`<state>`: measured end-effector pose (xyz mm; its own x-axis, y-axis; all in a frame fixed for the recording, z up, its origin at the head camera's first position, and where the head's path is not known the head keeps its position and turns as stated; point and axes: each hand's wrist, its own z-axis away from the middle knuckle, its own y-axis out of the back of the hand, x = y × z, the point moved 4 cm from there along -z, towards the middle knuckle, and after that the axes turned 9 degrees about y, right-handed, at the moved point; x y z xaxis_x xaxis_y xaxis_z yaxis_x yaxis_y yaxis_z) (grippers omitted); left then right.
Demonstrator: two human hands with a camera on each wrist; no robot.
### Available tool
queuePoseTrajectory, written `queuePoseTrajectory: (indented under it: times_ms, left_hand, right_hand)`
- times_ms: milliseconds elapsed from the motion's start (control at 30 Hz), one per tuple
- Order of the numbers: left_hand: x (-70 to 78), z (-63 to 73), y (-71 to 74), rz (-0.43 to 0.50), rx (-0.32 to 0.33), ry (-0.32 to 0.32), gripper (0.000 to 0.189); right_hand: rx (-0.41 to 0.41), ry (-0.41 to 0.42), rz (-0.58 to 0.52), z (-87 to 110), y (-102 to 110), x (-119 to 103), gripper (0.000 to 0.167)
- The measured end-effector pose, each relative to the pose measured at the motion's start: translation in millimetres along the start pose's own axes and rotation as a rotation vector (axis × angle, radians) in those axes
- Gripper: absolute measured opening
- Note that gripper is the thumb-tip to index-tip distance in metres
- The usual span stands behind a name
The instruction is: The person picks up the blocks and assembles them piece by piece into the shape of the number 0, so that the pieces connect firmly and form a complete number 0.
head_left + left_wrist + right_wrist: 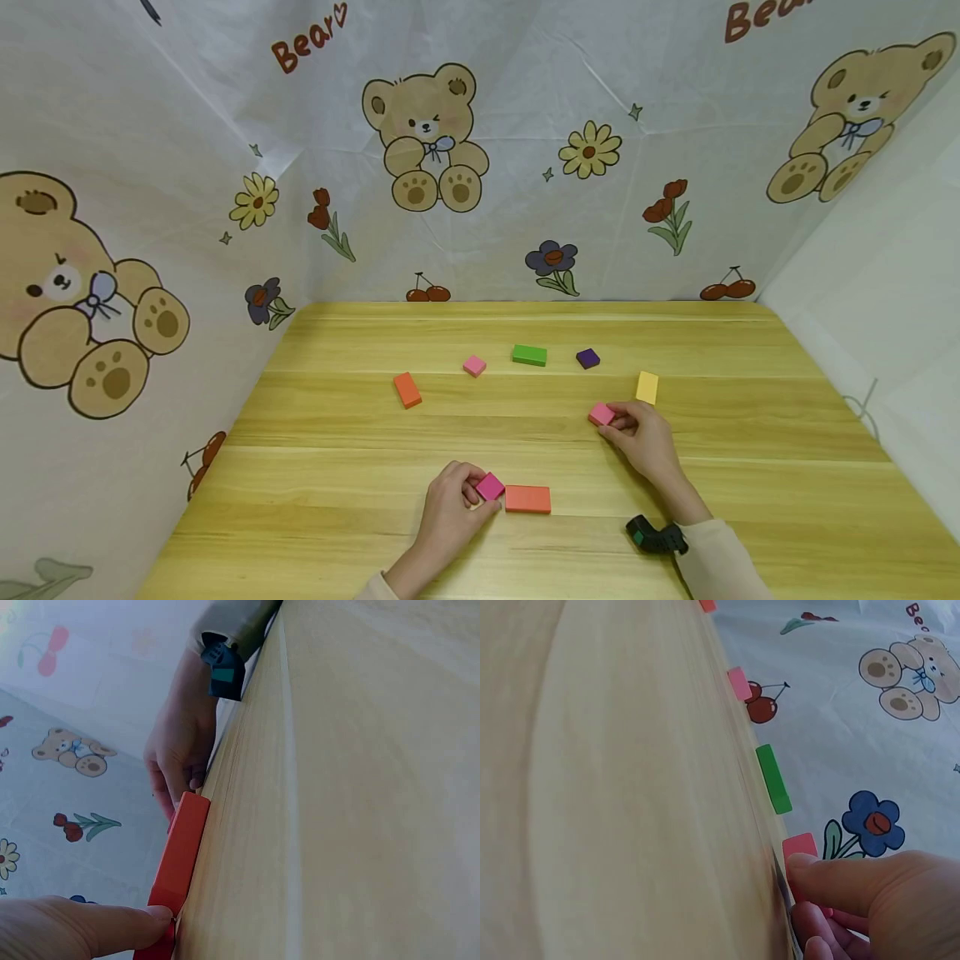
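Observation:
My left hand (448, 510) pinches a magenta square block (491, 487) between thumb and fingers, low on the wooden table. Right beside that block lies a long orange-red block (527, 499), flat, its left end at the magenta block's corner. In the left wrist view the left thumb presses by the end of the orange-red block (180, 847). Farther right and back, my right hand (643, 437) holds a pink square block (601, 414) by its edges; the right wrist view shows the thumb on this pink block (800, 846). A yellow block (647, 387) lies just behind the right hand.
Along the back of the table (345, 433) lie an orange block (407, 390), a small pink block (474, 366), a green block (529, 355) and a dark purple block (588, 358). A black wrist device (656, 536) sits at the right sleeve. Bear-patterned cloth (510, 167) walls the back and left.

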<state>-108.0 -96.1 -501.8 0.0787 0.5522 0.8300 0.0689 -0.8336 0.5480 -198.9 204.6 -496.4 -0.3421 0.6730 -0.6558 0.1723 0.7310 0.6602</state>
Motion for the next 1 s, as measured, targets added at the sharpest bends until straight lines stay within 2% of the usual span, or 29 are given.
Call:
queuePoseTrajectory:
  times_ms: [233, 433, 600, 1000]
  left_hand:
    - [1.1, 0.0, -0.5, -0.003, 0.004, -0.004, 0.033]
    - [0.8, 0.5, -0.4, 0.001, 0.005, -0.003, 0.032]
    - [1.6, 0.7, -0.1, 0.005, 0.008, -0.005, 0.032]
    - [0.6, 1.1, -0.7, -0.005, 0.014, -0.01, 0.033]
  right_hand:
    - [-0.015, -0.039, -0.023, 7.7, 3, -1, 0.036]
    - [-0.019, -0.035, -0.03, 20.8, 4, -7, 0.037]
    - [-0.016, -0.019, -0.054, 32.1, 4, -19, 0.035]
    - [-0.068, -0.02, -0.142, 56.0, -6, -50, 0.033]
